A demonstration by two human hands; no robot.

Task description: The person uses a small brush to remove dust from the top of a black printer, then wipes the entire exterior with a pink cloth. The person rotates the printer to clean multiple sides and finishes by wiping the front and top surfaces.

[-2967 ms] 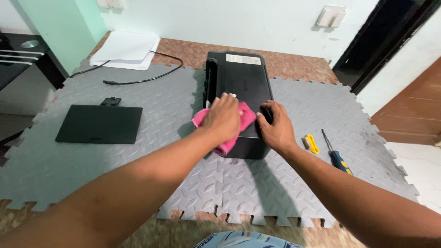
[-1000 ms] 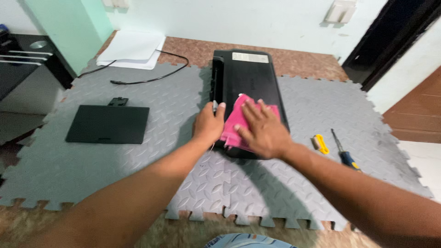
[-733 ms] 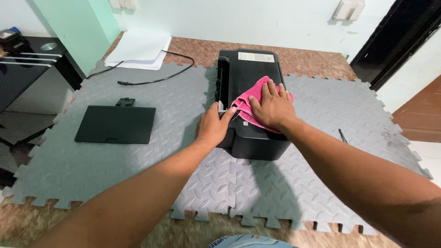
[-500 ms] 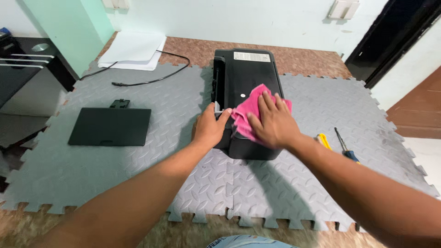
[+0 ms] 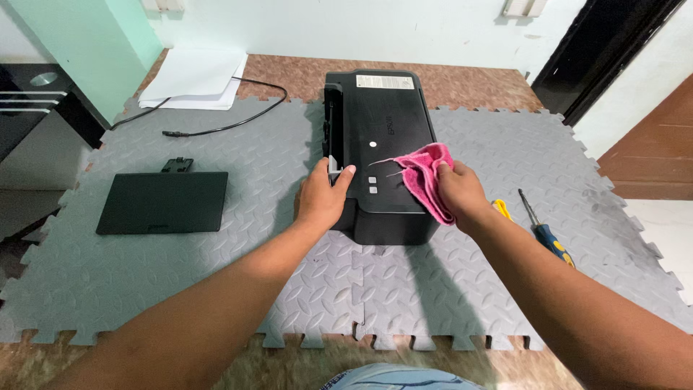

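A black printer (image 5: 379,130) stands on a grey foam mat (image 5: 245,152). My left hand (image 5: 321,198) grips the printer's near left corner, thumb on top. A pink cloth (image 5: 426,177) is bunched in my right hand (image 5: 460,191) and lies against the printer's near right top edge and side.
A flat black panel (image 5: 162,202) lies on the mat to the left. A black cable (image 5: 231,123) and white paper sheets (image 5: 195,76) sit at the back left. Right of the printer lie a blue-and-yellow screwdriver (image 5: 545,231) and a small yellow tool (image 5: 501,209). A dark cabinet (image 5: 32,108) stands far left.
My right hand has slid the pink cloth from the middle of the printer's top to its near right edge. My left hand stays on the left corner.
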